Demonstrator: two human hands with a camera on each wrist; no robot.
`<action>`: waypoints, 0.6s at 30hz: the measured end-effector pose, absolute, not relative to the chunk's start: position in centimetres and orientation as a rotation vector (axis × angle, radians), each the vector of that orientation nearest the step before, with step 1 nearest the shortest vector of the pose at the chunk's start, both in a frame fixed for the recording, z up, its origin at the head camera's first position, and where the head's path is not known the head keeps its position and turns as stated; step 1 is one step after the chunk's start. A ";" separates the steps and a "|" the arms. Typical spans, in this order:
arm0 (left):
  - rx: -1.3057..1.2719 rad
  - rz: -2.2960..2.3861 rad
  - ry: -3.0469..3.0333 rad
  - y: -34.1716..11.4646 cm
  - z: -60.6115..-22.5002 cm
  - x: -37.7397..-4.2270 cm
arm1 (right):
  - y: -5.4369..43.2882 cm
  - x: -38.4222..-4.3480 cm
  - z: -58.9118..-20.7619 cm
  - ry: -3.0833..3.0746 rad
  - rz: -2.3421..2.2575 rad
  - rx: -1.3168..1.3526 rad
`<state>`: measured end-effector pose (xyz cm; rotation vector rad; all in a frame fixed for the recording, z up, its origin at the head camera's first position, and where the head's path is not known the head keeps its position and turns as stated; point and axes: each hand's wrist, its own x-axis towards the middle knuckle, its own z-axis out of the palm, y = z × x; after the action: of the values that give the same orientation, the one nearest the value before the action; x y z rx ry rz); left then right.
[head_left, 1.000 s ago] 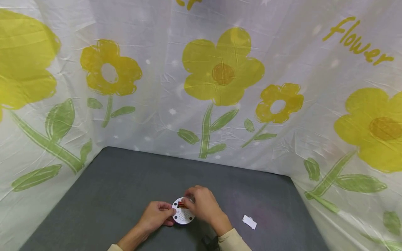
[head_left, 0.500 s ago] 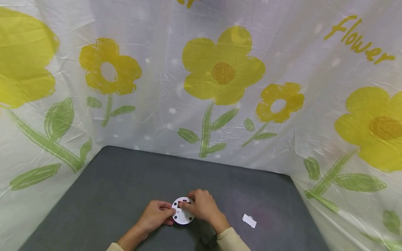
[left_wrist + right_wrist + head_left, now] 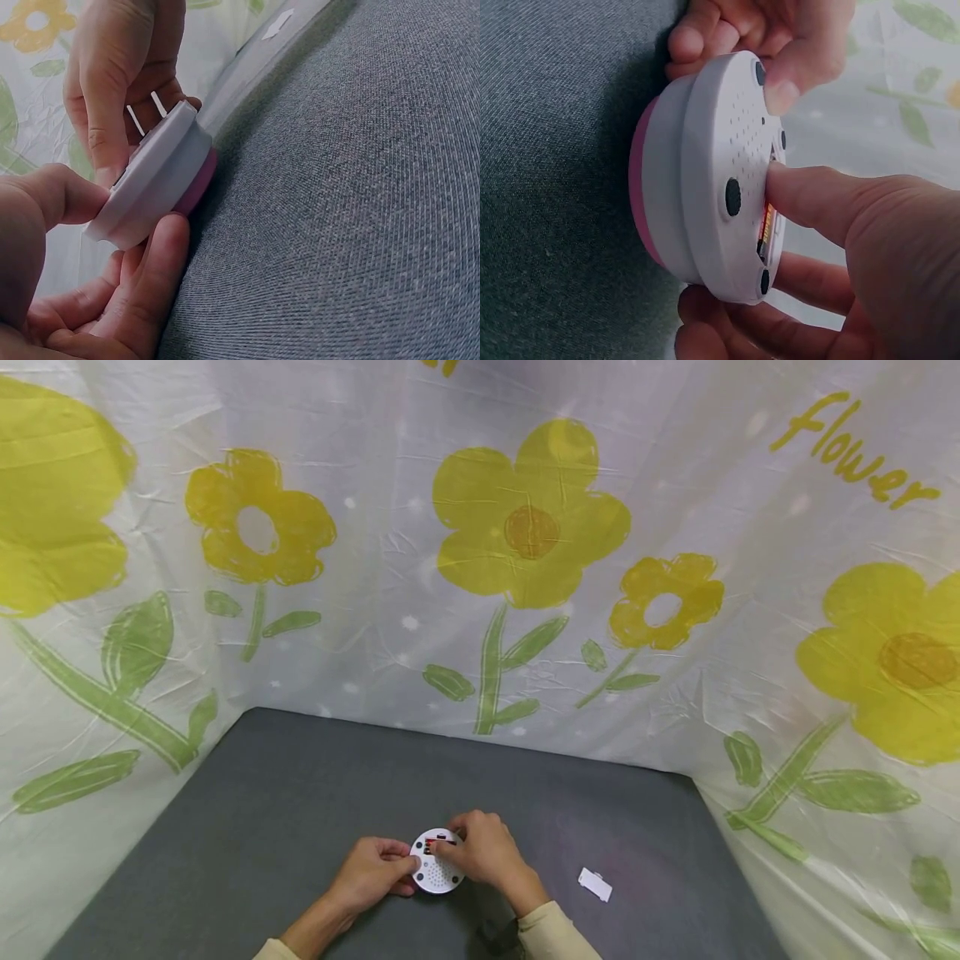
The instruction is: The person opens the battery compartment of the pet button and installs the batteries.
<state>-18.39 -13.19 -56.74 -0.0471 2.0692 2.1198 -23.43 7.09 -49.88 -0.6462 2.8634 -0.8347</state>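
Note:
A round white device [image 3: 438, 880] with a pink far side, small speaker holes and black rubber feet is held between both hands. Its battery compartment lies uncovered on the face turned up, and a battery [image 3: 766, 222] shows inside in the right wrist view. My left hand [image 3: 372, 870] pinches the rim, thumb on the perforated face and fingers beneath. My right hand [image 3: 489, 853] grips the opposite side. Its thumb [image 3: 810, 196] presses at the compartment while the other fingers curl behind the rim. That thumb partly hides the compartment.
A small white cover [image 3: 596, 885] with tabs lies to the right on the dark grey table [image 3: 315, 793]. A white curtain [image 3: 360, 568] printed with yellow flowers surrounds the table's back and sides.
My right hand has shifted slightly downward; its thumb has come onto the compartment and its raised fingers have lowered to the rim. My left hand keeps its hold.

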 end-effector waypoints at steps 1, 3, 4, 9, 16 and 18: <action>-0.048 2.118 2.072 -13.2 -56.8 -18.4 | 7.1 -23.4 -49.9 2.860 -0.836 -0.652; -0.056 2.111 2.081 -13.1 -56.9 -18.5 | 7.3 -23.4 -49.8 2.860 -0.843 -0.656; -0.059 2.111 2.082 -13.1 -56.9 -18.5 | 7.5 -23.4 -49.8 2.860 -0.846 -0.655; -0.081 2.103 2.085 -13.1 -56.8 -18.5 | 8.8 -23.7 -49.2 2.882 -0.877 -0.676; -0.112 2.100 2.092 -13.0 -56.7 -18.5 | 11.9 -24.0 -47.7 2.923 -0.864 -0.641; -0.113 2.103 2.095 -13.0 -56.7 -18.5 | 13.0 -24.1 -47.3 2.937 -0.861 -0.621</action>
<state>-18.47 -13.02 -56.68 -0.1131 2.0950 2.1026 -24.12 12.95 -47.28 -0.6209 2.9370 -0.8606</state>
